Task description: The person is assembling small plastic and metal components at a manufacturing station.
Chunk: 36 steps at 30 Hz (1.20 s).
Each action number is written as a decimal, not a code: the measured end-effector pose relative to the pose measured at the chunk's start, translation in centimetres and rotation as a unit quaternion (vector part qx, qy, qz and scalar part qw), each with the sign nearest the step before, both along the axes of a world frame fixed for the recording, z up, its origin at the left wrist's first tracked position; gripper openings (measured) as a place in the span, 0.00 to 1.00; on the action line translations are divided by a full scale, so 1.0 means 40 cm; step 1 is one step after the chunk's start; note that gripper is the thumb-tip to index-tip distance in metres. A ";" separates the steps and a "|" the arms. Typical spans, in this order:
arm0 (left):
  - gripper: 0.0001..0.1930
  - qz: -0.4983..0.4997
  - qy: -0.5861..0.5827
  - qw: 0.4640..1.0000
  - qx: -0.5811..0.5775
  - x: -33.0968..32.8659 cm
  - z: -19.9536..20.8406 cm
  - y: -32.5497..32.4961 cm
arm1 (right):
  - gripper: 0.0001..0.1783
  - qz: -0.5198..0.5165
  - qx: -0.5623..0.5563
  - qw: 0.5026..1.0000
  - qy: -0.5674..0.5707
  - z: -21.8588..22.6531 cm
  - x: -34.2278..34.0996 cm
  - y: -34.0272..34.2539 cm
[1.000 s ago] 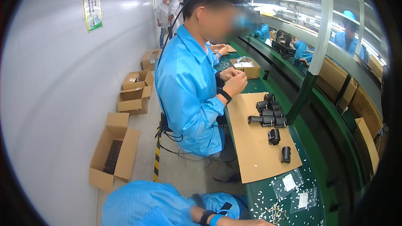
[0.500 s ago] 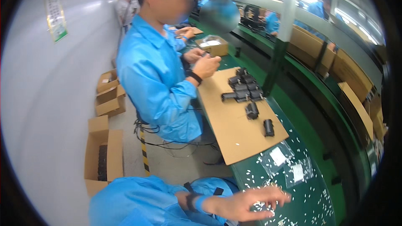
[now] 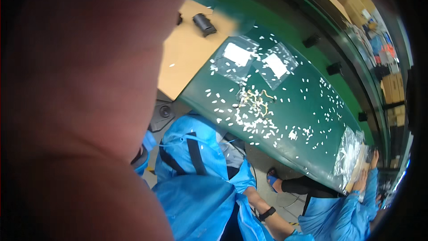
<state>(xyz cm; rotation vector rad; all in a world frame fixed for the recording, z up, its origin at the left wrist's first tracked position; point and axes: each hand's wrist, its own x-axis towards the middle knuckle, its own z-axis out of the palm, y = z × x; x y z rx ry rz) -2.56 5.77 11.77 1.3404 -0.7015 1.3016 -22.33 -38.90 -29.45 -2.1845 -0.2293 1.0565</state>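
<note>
Near the lens, left hand (image 3: 100, 89) raised

To the right of our blurred hand (image 3: 100, 89) we count two flat clear bags (image 3: 229, 70), two white slips (image 3: 236, 54), one cardboard sheet (image 3: 178, 67) and one whole black cylinder (image 3: 204, 24); farther right, a co-worker's two hands (image 3: 360, 180). The white bits (image 3: 292, 134) are too many to count.

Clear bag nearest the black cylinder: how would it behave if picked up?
The bag would probably flop: its film looks thin and creased. It seems light, lying flat with a white slip showing. Its shiny surface may be slippery.
</note>
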 end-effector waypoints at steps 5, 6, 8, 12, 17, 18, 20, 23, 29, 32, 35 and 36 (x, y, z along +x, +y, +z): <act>0.61 -0.035 -0.031 0.999 0.008 -0.065 -0.002 -0.015 | 0.22 0.058 -0.111 0.992 0.020 -0.057 -0.014 0.030; 0.61 -0.060 -0.040 0.997 0.008 -0.041 -0.006 -0.036 | 0.22 0.045 -0.121 0.991 0.022 -0.065 -0.002 0.004; 0.61 -0.064 -0.057 0.996 0.013 -0.047 -0.001 -0.060 | 0.21 0.047 -0.129 0.990 0.032 -0.050 -0.009 -0.041; 0.61 -0.064 -0.059 0.996 0.009 -0.033 -0.005 -0.044 | 0.21 0.044 -0.149 0.985 0.080 0.105 -0.056 -0.071; 0.61 -0.046 -0.023 0.999 -0.013 0.010 -0.006 -0.021 | 0.20 0.205 -0.097 0.961 0.161 0.454 0.073 0.038; 0.61 -0.059 -0.010 0.998 -0.019 0.044 -0.008 -0.024 | 0.20 0.235 -0.074 0.954 0.172 0.527 0.118 0.092; 0.61 -0.051 0.008 0.998 -0.031 0.062 -0.011 -0.014 | 0.20 0.283 0.013 0.951 0.122 0.679 0.251 0.231; 0.61 -0.039 0.042 0.996 -0.067 0.083 -0.020 -0.040 | 0.09 0.169 0.085 0.980 -0.064 0.832 0.412 0.343; 0.61 0.019 0.263 0.944 -0.197 -0.002 -0.075 -0.036 | 0.04 -0.088 -0.011 0.902 -0.422 0.761 0.588 0.521; 0.31 -0.140 0.320 0.918 -0.190 -0.041 -0.227 -0.038 | 0.05 -0.058 -0.003 0.908 -0.415 0.720 0.607 0.525; 0.26 -0.142 0.394 0.896 -0.146 -0.081 -0.318 -0.059 | 0.06 -0.083 0.026 0.921 -0.381 0.753 0.601 0.525; 0.23 -0.145 0.434 0.883 -0.104 -0.082 -0.327 -0.072 | 0.05 -0.099 0.039 0.932 -0.346 0.762 0.599 0.517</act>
